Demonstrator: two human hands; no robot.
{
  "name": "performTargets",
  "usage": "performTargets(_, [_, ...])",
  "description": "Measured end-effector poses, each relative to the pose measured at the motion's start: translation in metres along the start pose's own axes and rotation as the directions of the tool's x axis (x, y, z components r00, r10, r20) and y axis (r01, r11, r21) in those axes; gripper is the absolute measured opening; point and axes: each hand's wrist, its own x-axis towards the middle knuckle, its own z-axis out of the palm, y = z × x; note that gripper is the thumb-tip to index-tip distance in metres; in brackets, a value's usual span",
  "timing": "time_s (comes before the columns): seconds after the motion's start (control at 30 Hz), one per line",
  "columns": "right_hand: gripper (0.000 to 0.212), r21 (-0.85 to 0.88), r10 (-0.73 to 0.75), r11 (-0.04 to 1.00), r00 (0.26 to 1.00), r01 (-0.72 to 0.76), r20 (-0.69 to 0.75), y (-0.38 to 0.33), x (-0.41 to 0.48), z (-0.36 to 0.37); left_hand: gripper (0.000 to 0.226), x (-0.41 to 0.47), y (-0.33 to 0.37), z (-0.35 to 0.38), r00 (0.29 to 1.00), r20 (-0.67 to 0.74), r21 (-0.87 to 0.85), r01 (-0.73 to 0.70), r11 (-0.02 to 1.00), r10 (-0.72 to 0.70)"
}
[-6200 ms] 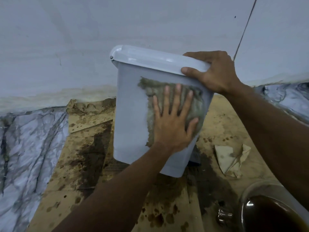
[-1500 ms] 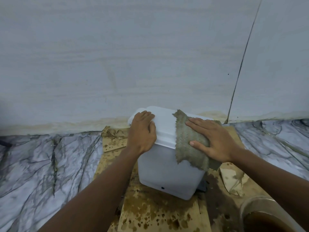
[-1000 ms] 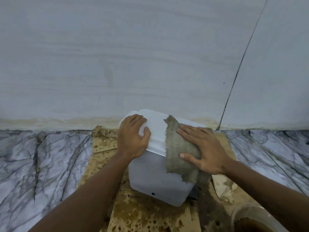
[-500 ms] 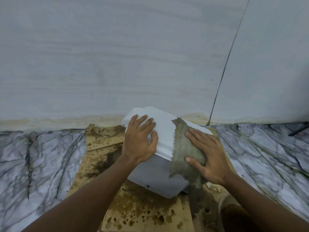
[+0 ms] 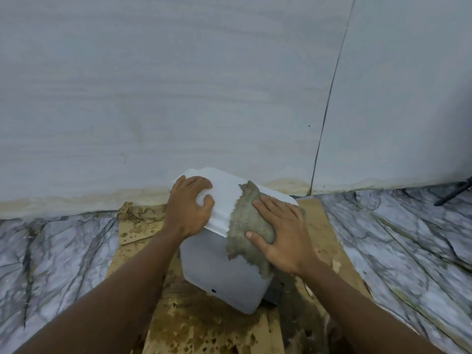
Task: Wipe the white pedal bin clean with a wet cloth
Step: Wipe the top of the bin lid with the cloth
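Note:
The white pedal bin [image 5: 219,269] stands upright on wet, stained cardboard near the wall, its lid closed. A grey-green wet cloth [image 5: 245,221] lies over the right part of the lid and hangs down the bin's front side. My right hand [image 5: 281,231] presses flat on the cloth with straight, spread fingers. My left hand [image 5: 190,208] grips the lid's left end, fingers curled over its top and thumb on the near edge. The black pedal [image 5: 274,293] shows at the bin's lower right.
Soaked brown cardboard [image 5: 204,325] covers the marble floor [image 5: 56,254] under the bin. A pale wall [image 5: 204,85] rises right behind it. A dark tripod leg [image 5: 457,191] stands at the far right.
Since six seconds ago the bin has been set upright and the cloth moved from its side to the lid, from my left hand to my right. In the last second my hands hardly shift.

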Motion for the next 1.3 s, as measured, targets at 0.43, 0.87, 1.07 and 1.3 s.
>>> performTargets(0.43, [0.08, 0.216, -0.075, 0.974, 0.995, 0.06, 0.06, 0.055, 0.024, -0.013, 0.073, -0.038, 0.069, 0.032, 0.957, 0.098, 0.272, 0.236, 0.933, -0.271])
performTargets(0.87, [0.074, 0.112, 0.057, 0.993, 0.991, -0.043, -0.12, -0.037, 0.035, 0.019, 0.036, -0.003, -0.007, -0.004, 0.952, 0.018, -0.181, 0.303, 0.936, -0.305])
performTargets(1.07, [0.074, 0.004, -0.033, 0.999, 0.999, 0.033, -0.035, -0.097, 0.01, 0.026, 0.046, 0.0, -0.037, -0.034, 0.968, 0.051, -0.254, 0.252, 0.934, -0.247])
performTargets(1.3, [0.084, 0.032, -0.19, 0.982, 0.96, 0.188, 0.204, -0.054, 0.014, -0.004, 0.054, -0.012, -0.015, -0.045, 0.935, 0.251, -0.077, 0.276, 0.958, -0.25])
